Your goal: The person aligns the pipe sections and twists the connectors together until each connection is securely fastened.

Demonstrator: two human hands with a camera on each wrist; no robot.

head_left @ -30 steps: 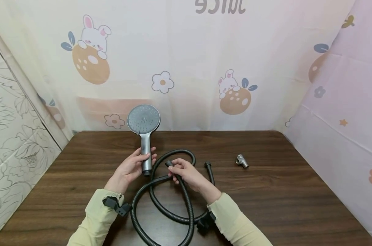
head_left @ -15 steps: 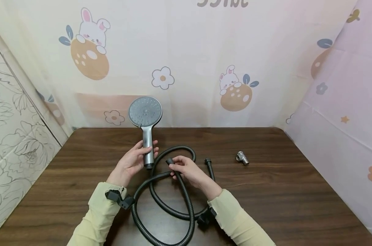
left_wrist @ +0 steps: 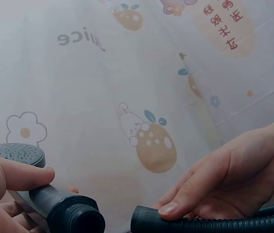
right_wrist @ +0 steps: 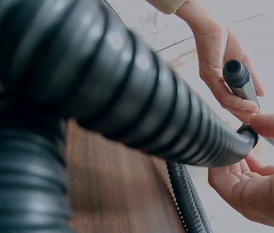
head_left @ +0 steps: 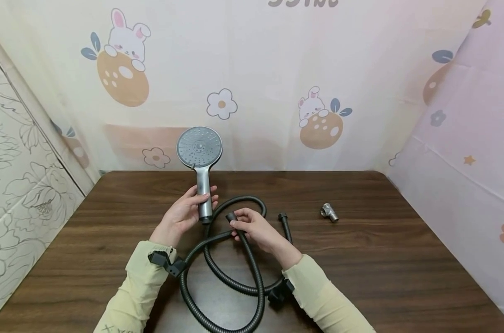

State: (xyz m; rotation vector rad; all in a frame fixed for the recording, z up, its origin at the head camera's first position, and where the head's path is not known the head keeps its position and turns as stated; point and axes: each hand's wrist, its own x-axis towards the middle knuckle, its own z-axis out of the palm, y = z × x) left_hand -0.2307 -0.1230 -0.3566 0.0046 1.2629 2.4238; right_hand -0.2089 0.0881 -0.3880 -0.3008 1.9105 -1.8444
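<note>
My left hand (head_left: 180, 217) grips the handle of a silver shower head (head_left: 199, 147), whose round spray face is turned toward me. At the handle's lower end a black threaded connector shows, bare, in the left wrist view. My right hand (head_left: 258, 233) pinches one end of a black ribbed shower hose (head_left: 258, 282) between thumb and fingers. In the left wrist view the hose's end fitting (left_wrist: 146, 218) faces the threaded connector (left_wrist: 81, 216), with a gap between them. The rest of the hose loops over the table, its other end fitting (head_left: 282, 216) lying right of my right hand.
A small chrome tee fitting (head_left: 329, 212) lies on the brown wooden table (head_left: 385, 259), to the right of the hose. Behind the table hangs a printed curtain (head_left: 260, 134). Black camera mounts sit on both wrists.
My left hand and the shower head have shifted slightly up and to the right, closer to the hose end. The right hand keeps its pinch on the hose; the head view has tilted a little downward.
</note>
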